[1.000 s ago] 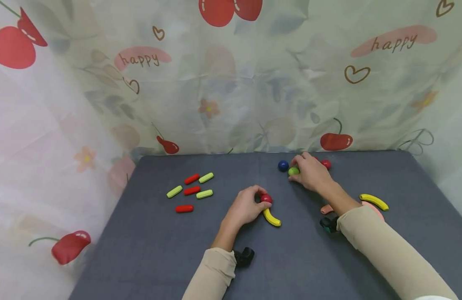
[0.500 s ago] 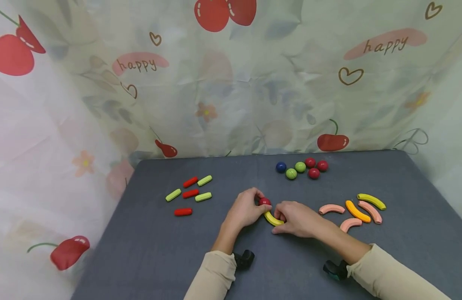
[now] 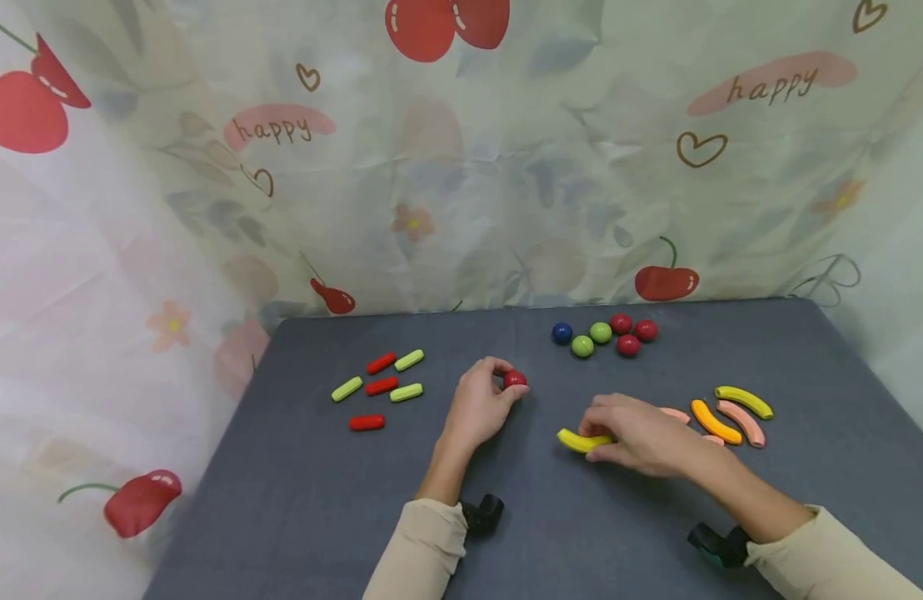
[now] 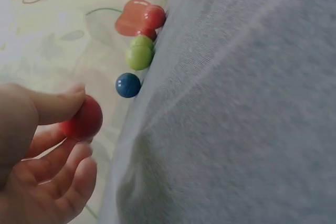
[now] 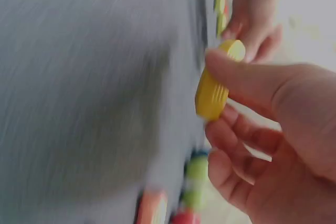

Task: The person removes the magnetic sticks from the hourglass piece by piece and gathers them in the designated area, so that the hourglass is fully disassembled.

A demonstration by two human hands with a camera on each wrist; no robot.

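Between thumb and fingers, my left hand point(image 3: 476, 406) pinches a red ball point(image 4: 86, 118) near the middle of the table. My right hand point(image 3: 637, 433) grips a yellow curved, banana-like piece point(image 3: 577, 441) by one end, and its other end points left. In the right wrist view the yellow piece point(image 5: 212, 90) sits between thumb and fingertips, lifted off the cloth. Right beyond that hand lie curved pieces: an orange one point(image 3: 715, 422), a pink one point(image 3: 741, 423) and a yellow one point(image 3: 743, 402). More pink pieces are partly hidden behind the hand.
At the back right rest a blue ball point(image 3: 562, 333), green balls point(image 3: 582, 347) and red balls point(image 3: 628, 346). Red sticks point(image 3: 367, 422) and light green sticks point(image 3: 346, 389) lie on the left of the grey table point(image 3: 281, 517). A patterned curtain point(image 3: 461, 167) hangs behind.
My right hand came from the back-right balls to the yellow curved piece, took hold of it and drew it right. My left hand moved slightly up and left with the red ball.
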